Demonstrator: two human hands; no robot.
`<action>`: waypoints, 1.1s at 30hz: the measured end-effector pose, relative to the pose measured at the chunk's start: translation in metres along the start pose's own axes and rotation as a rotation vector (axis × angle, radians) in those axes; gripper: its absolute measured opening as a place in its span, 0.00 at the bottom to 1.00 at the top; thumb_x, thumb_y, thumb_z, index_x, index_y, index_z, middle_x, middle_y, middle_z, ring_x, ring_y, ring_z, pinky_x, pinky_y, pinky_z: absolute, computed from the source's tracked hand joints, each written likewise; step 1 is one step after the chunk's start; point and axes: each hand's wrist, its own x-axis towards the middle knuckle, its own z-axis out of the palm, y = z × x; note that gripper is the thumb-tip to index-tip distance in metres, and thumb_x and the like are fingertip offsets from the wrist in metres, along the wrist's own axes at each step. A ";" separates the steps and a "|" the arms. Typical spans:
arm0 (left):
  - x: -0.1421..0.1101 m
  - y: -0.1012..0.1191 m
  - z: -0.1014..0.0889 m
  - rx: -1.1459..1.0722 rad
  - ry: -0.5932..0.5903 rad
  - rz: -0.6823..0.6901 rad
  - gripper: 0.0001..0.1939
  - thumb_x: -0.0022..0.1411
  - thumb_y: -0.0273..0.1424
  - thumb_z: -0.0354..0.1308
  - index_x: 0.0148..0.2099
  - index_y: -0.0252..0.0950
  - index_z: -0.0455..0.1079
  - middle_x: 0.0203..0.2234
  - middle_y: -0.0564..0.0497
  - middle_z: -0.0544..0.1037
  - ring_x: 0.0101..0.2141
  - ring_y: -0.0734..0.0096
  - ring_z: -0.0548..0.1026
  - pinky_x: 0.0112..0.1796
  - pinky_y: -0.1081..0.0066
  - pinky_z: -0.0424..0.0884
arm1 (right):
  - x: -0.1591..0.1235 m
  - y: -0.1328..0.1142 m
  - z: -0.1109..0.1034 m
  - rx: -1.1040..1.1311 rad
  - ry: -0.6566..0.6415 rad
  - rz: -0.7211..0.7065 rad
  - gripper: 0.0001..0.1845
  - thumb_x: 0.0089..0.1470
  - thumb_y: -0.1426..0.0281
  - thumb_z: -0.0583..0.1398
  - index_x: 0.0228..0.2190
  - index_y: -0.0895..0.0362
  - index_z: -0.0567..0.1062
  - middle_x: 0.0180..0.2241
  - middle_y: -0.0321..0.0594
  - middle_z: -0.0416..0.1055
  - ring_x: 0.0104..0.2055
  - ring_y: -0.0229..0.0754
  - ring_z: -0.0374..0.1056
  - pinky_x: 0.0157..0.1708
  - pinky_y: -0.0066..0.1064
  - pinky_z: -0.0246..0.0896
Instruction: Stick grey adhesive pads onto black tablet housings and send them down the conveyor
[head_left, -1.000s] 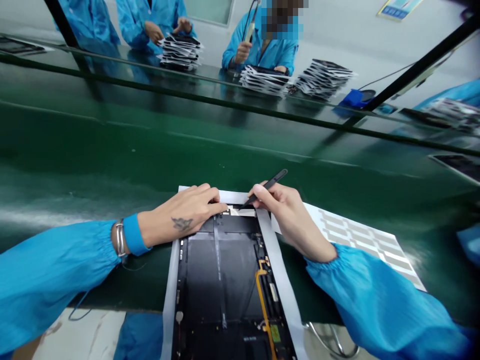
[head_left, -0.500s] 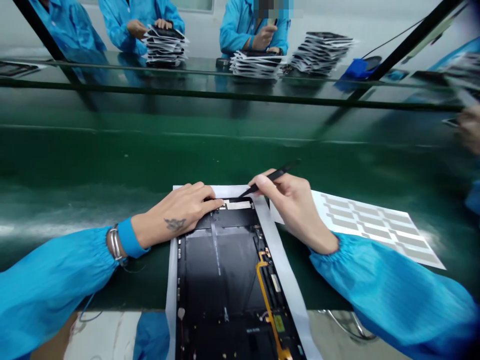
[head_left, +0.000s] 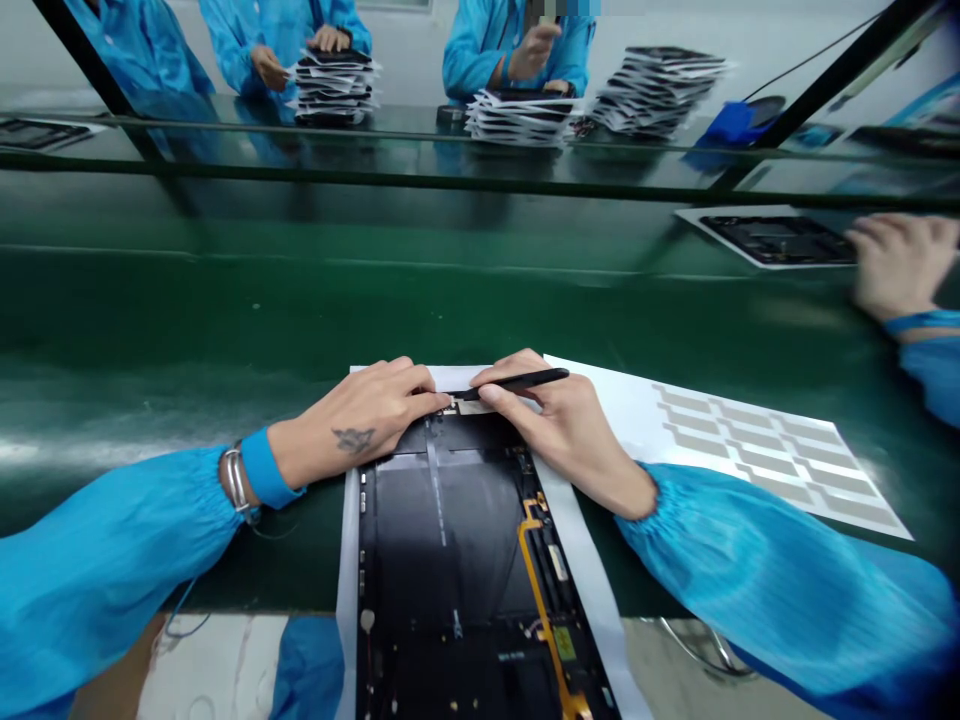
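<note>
Left hand (head_left: 356,420) and right hand (head_left: 566,430) meet at the top edge of a black tablet chassis (head_left: 442,540), lower centre.
I pinch slim black tweezers (head_left: 517,381) in the right, tips at a small pale label (head_left: 476,407); my left fingers (head_left: 420,395) rest on the chassis edge. A white sheet of grey pads (head_left: 757,450) lies just right.

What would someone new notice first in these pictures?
The eye lands first on the black tablet in the foreground, lying on the green conveyor belt with an orange ribbon cable down its right side. At its top edge, the left hand presses down while the right hand holds black tweezers, with a sheet of grey stickers to the right. Across the belt, co-workers in blue coats stand behind stacks of panels.
</note>
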 end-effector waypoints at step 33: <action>0.010 0.002 -0.003 0.010 -0.109 0.053 0.24 0.70 0.19 0.43 0.64 0.37 0.60 0.50 0.45 0.72 0.42 0.63 0.68 0.40 0.67 0.67 | -0.010 0.020 -0.028 0.241 0.173 0.553 0.24 0.50 0.46 0.66 0.27 0.55 0.80 0.24 0.40 0.77 0.30 0.46 0.75 0.35 0.36 0.70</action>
